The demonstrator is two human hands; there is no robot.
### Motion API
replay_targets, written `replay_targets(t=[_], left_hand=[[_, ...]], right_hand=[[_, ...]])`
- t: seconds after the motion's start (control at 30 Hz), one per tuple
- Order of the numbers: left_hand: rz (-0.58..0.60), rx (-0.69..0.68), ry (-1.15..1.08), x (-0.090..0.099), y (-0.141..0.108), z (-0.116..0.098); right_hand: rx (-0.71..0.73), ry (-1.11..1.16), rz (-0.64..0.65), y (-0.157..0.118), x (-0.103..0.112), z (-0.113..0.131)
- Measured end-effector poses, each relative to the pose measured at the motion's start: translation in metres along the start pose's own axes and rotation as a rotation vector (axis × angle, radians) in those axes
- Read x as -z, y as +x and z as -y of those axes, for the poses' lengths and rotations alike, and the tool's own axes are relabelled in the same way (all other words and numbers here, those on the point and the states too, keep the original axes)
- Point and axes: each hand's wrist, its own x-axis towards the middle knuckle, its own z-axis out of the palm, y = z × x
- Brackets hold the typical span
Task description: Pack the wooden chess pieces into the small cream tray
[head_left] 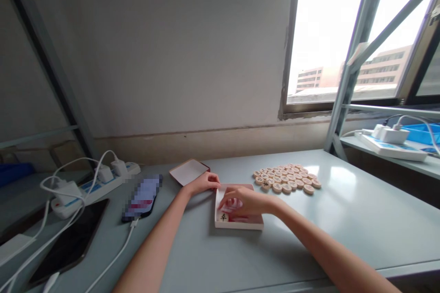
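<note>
Gray-blue bench, smooth, glare spots on right side. Plain gray wall behind, with a beige strip along its base. Window upper right, bright, pale buildings outside. Metal frame in front of it; shelf at right carries a white power strip and a blue tray. Left side of bench: another power strip with plugs, white cables, lit phone with a cable in its near end, dark tablet.

Shallow open box mid-bench, between the forearms. One round piece with a black character, face up, in its near-left corner. Left grip at the box's far-left edge, fingers bent; cannot tell if pinched on the rim. Right grip reaches into the box, fingers curled down, fingertips just beside the piece; blurred, cannot tell if closed on anything. Loose round pieces in a packed cluster right of and beyond the box, apart from both grips. Lid, pale inside up, beyond the left grip, near the wall.
</note>
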Motion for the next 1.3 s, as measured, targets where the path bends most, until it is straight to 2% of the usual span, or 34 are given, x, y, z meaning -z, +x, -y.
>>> replay_targets(t=[0.13,0.3,0.47,0.6,0.7,0.8,0.93,1.1,1.17,1.3], left_hand=[[0.001,0.006,-0.005,0.000,-0.001,-0.001],[0.011,-0.017,0.007,0.000,0.000,0.001],[0.019,0.003,0.035,0.000,0.001,0.000],[0.027,0.006,0.026,0.000,0.001,0.001],[0.035,0.003,0.004,0.000,0.002,0.004],[0.035,-0.008,-0.004,0.000,0.003,0.006],[0.032,0.001,-0.008,0.000,0.003,0.006],[0.030,-0.002,-0.016,0.000,0.002,0.005],[0.029,-0.005,-0.011,0.000,0.003,0.006],[0.031,-0.005,0.002,0.000,0.004,0.008]], right_hand=[[0.013,-0.003,-0.029,0.001,-0.006,0.010],[0.067,0.024,0.082,0.000,-0.002,0.012],[0.030,-0.002,0.021,0.004,-0.006,0.010],[-0.092,-0.019,0.038,-0.015,0.024,0.001],[-0.328,0.004,0.051,-0.042,0.054,-0.014],[-0.516,0.012,0.075,-0.064,0.070,-0.034],[-0.593,-0.022,0.067,-0.072,0.070,-0.052],[-0.553,-0.060,-0.061,-0.064,0.064,-0.057],[-0.588,-0.110,-0.100,-0.060,0.062,-0.059],[-0.629,-0.144,-0.077,-0.058,0.060,-0.061]])
